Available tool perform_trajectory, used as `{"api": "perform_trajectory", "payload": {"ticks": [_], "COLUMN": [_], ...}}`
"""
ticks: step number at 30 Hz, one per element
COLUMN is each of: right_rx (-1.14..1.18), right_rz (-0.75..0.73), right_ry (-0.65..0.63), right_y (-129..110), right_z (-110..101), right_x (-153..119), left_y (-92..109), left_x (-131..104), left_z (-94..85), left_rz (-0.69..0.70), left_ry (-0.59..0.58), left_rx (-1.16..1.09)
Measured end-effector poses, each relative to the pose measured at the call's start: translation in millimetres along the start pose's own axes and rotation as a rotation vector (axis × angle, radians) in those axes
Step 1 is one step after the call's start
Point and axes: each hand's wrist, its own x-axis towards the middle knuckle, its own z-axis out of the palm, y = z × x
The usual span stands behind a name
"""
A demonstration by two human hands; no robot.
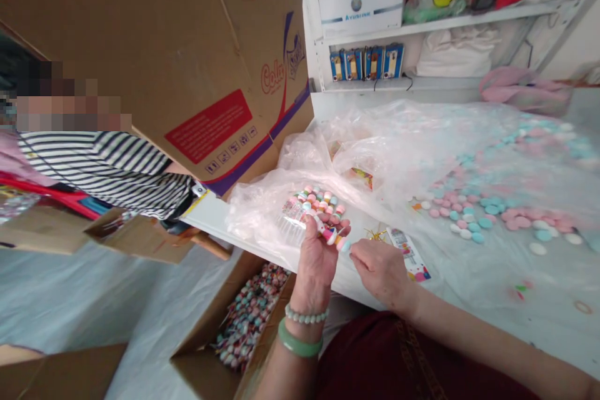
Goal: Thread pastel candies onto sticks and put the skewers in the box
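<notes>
My left hand [319,259], with a beaded bracelet and a green bangle at its wrist, has its fingers curled round a clear packet of small candy-like pieces [319,200]. The pieces are pink, white, blue and brown. Close beside the packet's near end, my right hand [382,272] is closed, thumb against fingers; what it grips, if anything, is hidden. Just beyond that hand lie gold twist ties [375,235] and a printed card [409,254]. Crumpled clear plastic [262,203] lies behind and under the packet.
Loose pink, blue and white discs [473,215] are spread over the table at right. A large cardboard box [187,44] stands at upper left. An open carton [192,359] below the edge holds many similar pieces. Shelving [440,15] stands behind; a person in a striped shirt [107,162] is at left.
</notes>
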Motion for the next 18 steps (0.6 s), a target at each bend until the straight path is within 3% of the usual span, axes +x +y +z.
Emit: {"api": "perform_trajectory", "payload": {"ticks": [3, 6, 9, 12, 18], "right_rx": [0.008, 0.255, 0.359, 0.127, -0.188], "right_rz": [-0.059, 0.053, 0.151, 0.097, -0.215], "right_ry": [0.008, -0.076, -0.127, -0.075, -0.069], "right_y": [-1.3, 3.2, 8.7, 11.9, 15.5], "right_z": [3.4, 5.2, 4.7, 4.5, 7.3], "right_x": [-0.4, 4.3, 10.0, 12.2, 11.7], "left_y": [4.3, 11.3, 15.9, 16.3, 15.2], "left_x": [-1.0, 0.7, 4.8, 9.0, 16.7], "left_z": [-5.1, -11.0, -15.9, -18.4, -21.6], "left_rz": [-0.046, -0.103, -0.020, 0.069, 0.076], "left_ry": [-0.039, -0.059, -0.026, 0.049, 0.141], "left_rx": [-0.015, -0.038, -0.041, 0.009, 0.074]}}
